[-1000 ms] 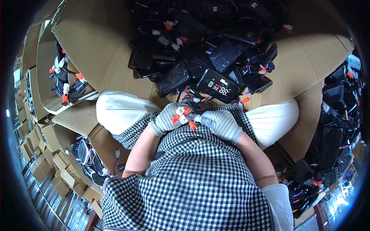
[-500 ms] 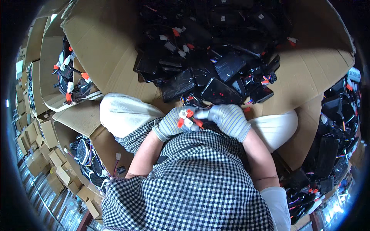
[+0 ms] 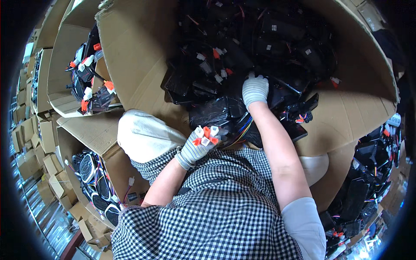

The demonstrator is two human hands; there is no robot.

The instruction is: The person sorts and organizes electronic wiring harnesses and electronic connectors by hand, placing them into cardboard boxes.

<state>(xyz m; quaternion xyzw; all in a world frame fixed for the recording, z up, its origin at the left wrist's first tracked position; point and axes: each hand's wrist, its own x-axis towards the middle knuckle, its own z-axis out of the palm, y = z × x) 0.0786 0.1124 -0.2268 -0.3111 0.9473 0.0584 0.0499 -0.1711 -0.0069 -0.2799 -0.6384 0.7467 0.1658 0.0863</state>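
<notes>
My left hand (image 3: 193, 151), in a striped work glove, is closed around a bunch of white and red plug connectors (image 3: 206, 135) just above my lap. Into the big carton my right hand (image 3: 255, 91) reaches, gloved the same way, with its fingers stretched over the heap of black cases (image 3: 214, 112). Its fingertips touch the dark pile, and part of them is lost in shadow. Coloured wires (image 3: 246, 129) run between the two hands, beside my right forearm.
The large open carton (image 3: 134, 56) tilts toward me between my knees. At the left are a box of black cases with red and white plugs (image 3: 89, 82) and a carton of round-ended black parts with wires (image 3: 89, 169). More black cases (image 3: 357, 190) lie at the right.
My right hand has left the left hand and the connectors and moved forward onto the pile in the carton. The left hand still holds the connectors. The whole view has shifted slightly.
</notes>
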